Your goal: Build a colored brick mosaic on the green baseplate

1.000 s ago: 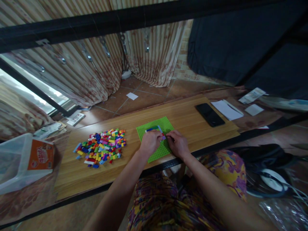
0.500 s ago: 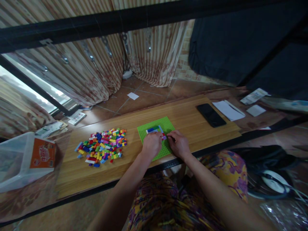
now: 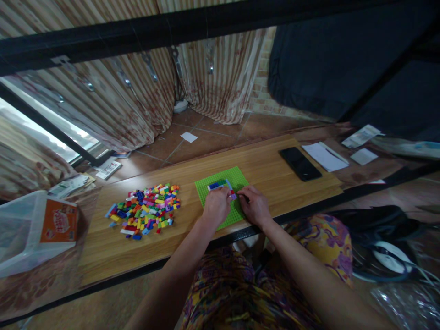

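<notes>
Striped curtains hang behind a long wooden table (image 3: 275, 172) set on a tiled floor. A green baseplate (image 3: 237, 176) lies flat near the table's front edge, just before the person, a placing that seems to keep it within easy reach of both hands at once. On it sits a small cluster of joined bricks (image 3: 220, 185), blue, white and red. The left hand (image 3: 216, 206) and the right hand (image 3: 252, 205) rest on the plate side by side, fingers curled and fingertips meeting at a small red and pale brick (image 3: 234, 196) at the near right corner of the cluster; both appear pinched about it, though whether each truly grips it or merely presses on it is not clear. A loose heap of coloured bricks (image 3: 144, 211) lies well apart to the left, likely kept as a supply off the plate. A black phone (image 3: 299, 163) and a white notepad (image 3: 323, 156) lie at the far right, out of the way.

The hands cover the plate's near half, so anything built there is hidden. A clear plastic tub (image 3: 24, 238) with an orange label is cut off at the left edge. The notepad's writing is too small to read.
</notes>
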Demonstrator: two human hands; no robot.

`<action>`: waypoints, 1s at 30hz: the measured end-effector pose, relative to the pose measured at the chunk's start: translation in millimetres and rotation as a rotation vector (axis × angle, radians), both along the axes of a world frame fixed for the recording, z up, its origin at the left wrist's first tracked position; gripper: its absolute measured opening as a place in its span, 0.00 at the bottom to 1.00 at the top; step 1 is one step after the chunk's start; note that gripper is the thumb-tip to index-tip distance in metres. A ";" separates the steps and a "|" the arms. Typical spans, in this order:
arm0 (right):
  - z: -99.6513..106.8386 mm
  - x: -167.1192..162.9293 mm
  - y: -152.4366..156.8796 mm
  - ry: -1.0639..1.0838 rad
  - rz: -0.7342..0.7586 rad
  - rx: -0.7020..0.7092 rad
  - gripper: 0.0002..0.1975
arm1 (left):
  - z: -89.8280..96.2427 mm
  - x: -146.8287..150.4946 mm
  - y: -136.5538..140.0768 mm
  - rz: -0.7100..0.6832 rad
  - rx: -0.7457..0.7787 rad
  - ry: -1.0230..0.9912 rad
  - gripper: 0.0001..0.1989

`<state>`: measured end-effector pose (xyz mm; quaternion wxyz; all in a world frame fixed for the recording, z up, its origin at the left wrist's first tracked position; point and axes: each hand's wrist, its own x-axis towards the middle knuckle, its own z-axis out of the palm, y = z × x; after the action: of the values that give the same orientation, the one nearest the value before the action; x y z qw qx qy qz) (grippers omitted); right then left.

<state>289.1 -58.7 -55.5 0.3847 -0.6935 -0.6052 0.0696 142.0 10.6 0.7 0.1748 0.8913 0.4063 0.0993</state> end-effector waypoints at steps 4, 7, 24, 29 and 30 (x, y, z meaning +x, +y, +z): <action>0.8 -0.1 -0.3 -0.005 0.002 -0.002 0.10 | 3.5 0.4 1.0 0.016 -0.040 0.030 0.10; 1.5 -0.5 -0.3 -0.010 0.000 0.001 0.10 | 7.3 0.5 3.0 0.017 -0.073 0.042 0.12; 1.5 -0.3 0.0 0.006 -0.001 0.002 0.10 | -0.5 3.6 -3.0 0.062 0.033 0.047 0.13; -0.1 0.4 -0.1 0.007 0.012 0.005 0.10 | -2.8 2.9 -6.2 0.012 0.119 0.083 0.12; -0.2 0.5 -0.2 0.006 0.014 0.005 0.10 | -3.8 2.8 -6.7 0.000 0.139 0.087 0.12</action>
<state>289.5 -58.9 -55.7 0.3880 -0.6880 -0.6090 0.0730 144.8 3.9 -3.1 0.0947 0.9048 0.4055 0.0885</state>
